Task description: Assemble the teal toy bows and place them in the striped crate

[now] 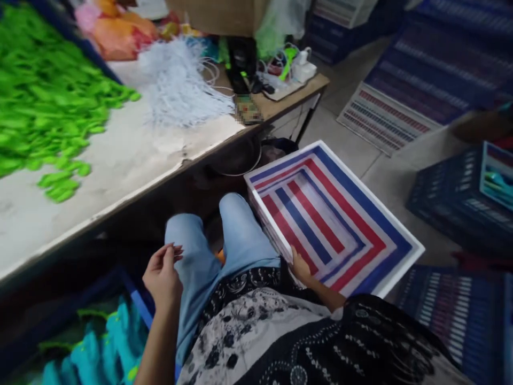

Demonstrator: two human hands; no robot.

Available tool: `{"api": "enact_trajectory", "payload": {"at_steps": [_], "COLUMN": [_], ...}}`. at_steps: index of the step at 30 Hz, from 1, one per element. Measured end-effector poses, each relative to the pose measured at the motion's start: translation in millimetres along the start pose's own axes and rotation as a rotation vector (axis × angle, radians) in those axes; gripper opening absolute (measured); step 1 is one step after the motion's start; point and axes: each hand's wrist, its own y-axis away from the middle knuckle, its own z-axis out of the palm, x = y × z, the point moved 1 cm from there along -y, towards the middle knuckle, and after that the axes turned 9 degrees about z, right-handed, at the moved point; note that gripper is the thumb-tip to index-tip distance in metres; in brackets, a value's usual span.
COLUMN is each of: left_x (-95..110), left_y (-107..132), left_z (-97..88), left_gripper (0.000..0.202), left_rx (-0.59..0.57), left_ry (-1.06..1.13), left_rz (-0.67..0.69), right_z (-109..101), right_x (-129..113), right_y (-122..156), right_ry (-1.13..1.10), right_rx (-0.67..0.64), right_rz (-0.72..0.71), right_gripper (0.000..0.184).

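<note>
My left hand (163, 270) hovers over my left thigh, its fingers drawn together against the thumb, with nothing visible between them. Beside my right leg, a white-rimmed plastic crate (395, 235) with red, white and blue stripes is tilted. My right hand (301, 267) is closed around its near left rim; part of the fingers is hidden by the edge. No loose items show inside the crate. Below my left forearm is a blue crate (138, 302) holding several turquoise pieces (96, 350) with lime-green bits.
A worktable (132, 155) carries a heap of bright green pieces (44, 91), a bundle of white strings (180, 80) and a power strip (304, 69). Dark blue crates (444, 64) stand on the tiled floor to the right. Another person's arm (484, 125) shows at the right edge.
</note>
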Motion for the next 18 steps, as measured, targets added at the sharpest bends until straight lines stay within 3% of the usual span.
{"api": "enact_trajectory", "payload": {"at_steps": [3, 8, 11, 14, 16, 18], "left_x": [10.1, 17.3, 22.7, 28.5, 31.7, 34.3], "left_y": [-4.8, -12.2, -28.4, -41.9, -43.9, -39.6], "left_z": [51.9, 113.3, 144.7, 180.8, 204.3, 221.0], "left_gripper": [0.033, 0.034, 0.036, 0.035, 0.034, 0.033], "left_rx": [-0.178, -0.468, -0.543, -0.572, -0.609, -0.636], "left_ry": [-0.029, -0.159, -0.231, -0.205, -0.192, -0.222], "left_rz": [-0.034, -0.034, 0.005, 0.022, 0.036, 0.041], "right_z": [12.6, -5.7, -31.5, -70.1, -96.2, -114.7], "right_x": [16.1, 74.1, 126.9, 173.5, 187.0, 177.6], "right_y": [-3.2, -17.5, -25.8, -48.6, -70.0, -89.1], "right_ry": [-0.014, -0.041, -0.046, -0.029, -0.005, 0.037], "right_rx": [-0.009, -0.028, 0.012, 0.126, 0.233, 0.327], "right_rz": [0.097, 0.244, 0.399, 0.576, 0.709, 0.718], "right_gripper": [0.050, 0.047, 0.045, 0.046, 0.049, 0.053]}}
